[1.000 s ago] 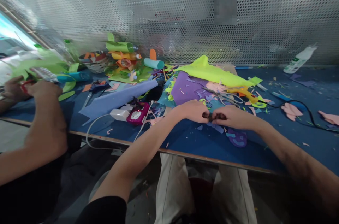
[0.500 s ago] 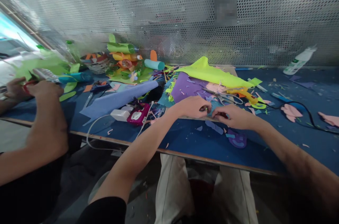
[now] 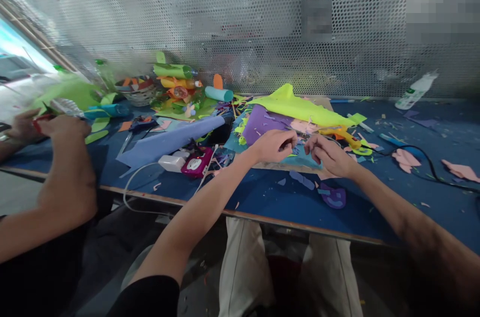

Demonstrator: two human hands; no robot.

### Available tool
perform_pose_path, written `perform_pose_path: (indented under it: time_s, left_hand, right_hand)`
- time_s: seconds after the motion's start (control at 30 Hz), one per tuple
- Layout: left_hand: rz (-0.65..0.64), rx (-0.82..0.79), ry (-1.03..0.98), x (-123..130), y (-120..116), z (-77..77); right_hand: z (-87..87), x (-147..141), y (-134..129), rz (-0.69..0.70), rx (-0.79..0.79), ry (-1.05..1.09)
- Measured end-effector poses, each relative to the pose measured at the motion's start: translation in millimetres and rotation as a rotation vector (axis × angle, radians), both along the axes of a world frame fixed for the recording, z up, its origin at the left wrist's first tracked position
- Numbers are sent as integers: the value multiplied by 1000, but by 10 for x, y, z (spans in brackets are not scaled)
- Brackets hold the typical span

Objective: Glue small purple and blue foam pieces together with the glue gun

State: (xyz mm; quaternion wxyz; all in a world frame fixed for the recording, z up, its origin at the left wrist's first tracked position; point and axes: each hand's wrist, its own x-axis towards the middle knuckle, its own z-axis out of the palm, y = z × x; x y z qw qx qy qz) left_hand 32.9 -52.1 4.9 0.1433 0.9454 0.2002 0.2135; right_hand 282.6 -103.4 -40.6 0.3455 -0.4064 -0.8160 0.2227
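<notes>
Far left, a co-worker's hands are busy with something red, right by a green sheet and a clear bottle. Moving along the blue counter, there's a basket at the back with rolled tubes in green and teal beside it, and a long lilac sheet lying slantwise toward the near edge. Just in front of that, a white charger touching a pink gadget, its face too small to read, cable trailing off the edge. Now the centre: the left hand is curled, fingertips pinched shut on a small dark scrap, and the right hand meets it from the other side, thumb and forefinger nipped on the same scrap, which sits between the two hands just above a teal sheet. Behind them, a purple sheet and a neon yellow sheet, with a yellow glue gun just beyond the right hand. Near the edge, a purple cut-out. Further right, a black cable loops past pink scraps, and at the far back a white bottle leans against the mesh wall; its green label is unreadable.
</notes>
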Motion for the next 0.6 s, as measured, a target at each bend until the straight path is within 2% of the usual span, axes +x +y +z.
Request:
perform_pose_path:
  time_s: [0.23, 0.43, 0.6]
  left_hand:
    - [-4, -33, -83, -31, -4, 9]
    - [-10, -18, -49, 13, -21, -1]
    - [-66, -46, -46, 66, -23, -49]
  right_hand:
    - [-41, 17, 11, 48, -86, 128]
    - [95, -24, -32, 97, -37, -109]
    - [115, -60, -25, 23, -30, -220]
